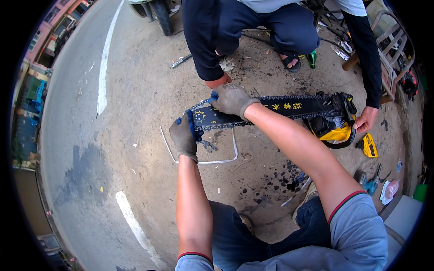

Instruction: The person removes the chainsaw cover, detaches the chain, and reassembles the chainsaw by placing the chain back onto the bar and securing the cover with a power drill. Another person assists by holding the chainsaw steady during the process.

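Observation:
A chainsaw with a long black guide bar (266, 107) and a yellow-and-black body (338, 132) lies across the space before me. Its saw chain (266, 119) runs along both edges of the bar and stands a little off the upper edge near the tip. My left hand (183, 137), in a grey glove with blue fingertips, is closed on the chain at the bar's nose. Gloved alike, my right hand (231, 99) pinches the chain along the upper edge, just right of the tip. A co-worker's bare hand (367, 119) touches the saw's body; their other hand (218, 81) is close behind my right glove.
The co-worker squats opposite me. A yellow cover (370, 146) and a blue tool (371, 185) lie at the right. A white strap (212, 162) is by my left hand. Farther off are a green bottle (312, 59), a metal tool (181, 61) and a metal frame (392, 38).

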Demonstrator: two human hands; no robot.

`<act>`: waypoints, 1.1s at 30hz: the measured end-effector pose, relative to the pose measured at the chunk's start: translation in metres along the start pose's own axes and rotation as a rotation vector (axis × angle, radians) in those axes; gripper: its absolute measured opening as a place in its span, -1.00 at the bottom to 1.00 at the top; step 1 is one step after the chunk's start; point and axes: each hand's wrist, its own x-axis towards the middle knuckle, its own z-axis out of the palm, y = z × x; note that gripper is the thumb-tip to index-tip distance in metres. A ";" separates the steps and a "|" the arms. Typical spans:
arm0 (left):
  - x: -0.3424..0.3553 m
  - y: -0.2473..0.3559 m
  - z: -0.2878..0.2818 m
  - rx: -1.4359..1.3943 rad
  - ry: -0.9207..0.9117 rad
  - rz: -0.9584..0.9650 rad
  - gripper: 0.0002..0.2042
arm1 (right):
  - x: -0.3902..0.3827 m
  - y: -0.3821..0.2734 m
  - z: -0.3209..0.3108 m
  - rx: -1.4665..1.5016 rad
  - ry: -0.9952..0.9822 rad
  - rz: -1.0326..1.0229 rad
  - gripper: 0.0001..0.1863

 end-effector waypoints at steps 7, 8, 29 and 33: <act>-0.004 0.005 0.000 0.016 -0.013 -0.038 -0.68 | 0.009 0.002 0.003 0.025 0.006 0.053 -0.63; -0.004 0.005 0.000 0.004 -0.028 -0.034 -0.69 | 0.007 0.002 0.005 0.035 0.039 0.071 -0.63; 0.009 -0.012 0.014 -0.067 0.083 0.088 -0.69 | -0.004 0.006 0.009 -0.030 0.037 -0.118 -0.66; 0.003 -0.006 0.013 0.029 0.108 0.092 -0.64 | -0.006 0.005 0.010 -0.055 0.047 -0.128 -0.67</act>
